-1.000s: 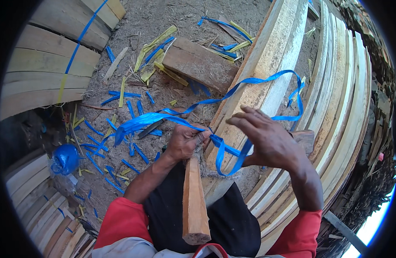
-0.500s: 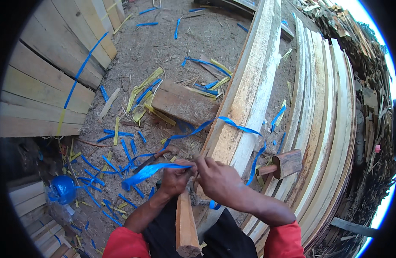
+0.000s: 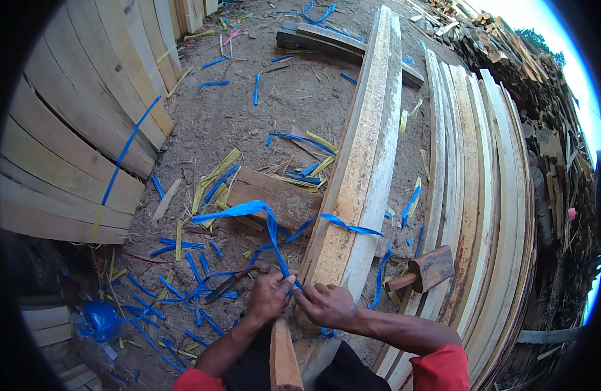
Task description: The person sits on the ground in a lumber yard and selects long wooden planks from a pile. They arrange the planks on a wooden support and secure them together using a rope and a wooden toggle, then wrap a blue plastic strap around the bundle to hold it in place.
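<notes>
My left hand (image 3: 270, 298) and my right hand (image 3: 326, 305) are close together at the near end of a stack of long wooden planks (image 3: 360, 176). Both pinch a blue plastic strap (image 3: 272, 228), whose flat loose end rises and bends left above my fingers. The same strap crosses over the planks and hangs in a loop down their right side. Its exact crossing between my fingertips is hidden. Below my hands, a squared wooden post (image 3: 285, 358) stands out towards me between my legs.
A wooden block (image 3: 281, 195) lies beneath the planks. A wooden mallet (image 3: 432, 268) rests on more planks (image 3: 473, 195) at right. A dark tool (image 3: 227, 285), strap scraps and a blue strap ball (image 3: 100, 321) lie left. Strapped boards (image 3: 79, 143) stand far left.
The strap's loose end has swung from pointing left to standing up above my hands. My hands remain together on the strap, and the view has shifted.
</notes>
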Motion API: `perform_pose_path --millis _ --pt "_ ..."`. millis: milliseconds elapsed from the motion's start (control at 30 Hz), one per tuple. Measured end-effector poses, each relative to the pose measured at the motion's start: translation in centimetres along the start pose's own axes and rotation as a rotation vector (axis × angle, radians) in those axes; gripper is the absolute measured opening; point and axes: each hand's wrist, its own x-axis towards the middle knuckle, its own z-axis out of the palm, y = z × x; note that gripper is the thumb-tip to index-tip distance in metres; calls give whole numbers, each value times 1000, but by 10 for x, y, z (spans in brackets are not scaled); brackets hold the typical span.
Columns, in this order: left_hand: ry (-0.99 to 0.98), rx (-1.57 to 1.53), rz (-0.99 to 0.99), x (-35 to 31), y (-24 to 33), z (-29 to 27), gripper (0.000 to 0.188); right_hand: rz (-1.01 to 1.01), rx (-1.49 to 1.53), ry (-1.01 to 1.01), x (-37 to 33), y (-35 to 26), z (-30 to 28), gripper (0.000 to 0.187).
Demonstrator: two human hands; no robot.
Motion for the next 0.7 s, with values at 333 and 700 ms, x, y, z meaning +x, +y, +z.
perform_pose_path --millis 333,700 --pt "-252 598 687 7 13 -8 49 958 1114 -417 24 13 -23 25" --pt "-215 -1038 -96 -6 39 0 47 180 310 -74 6 -3 -35 27"
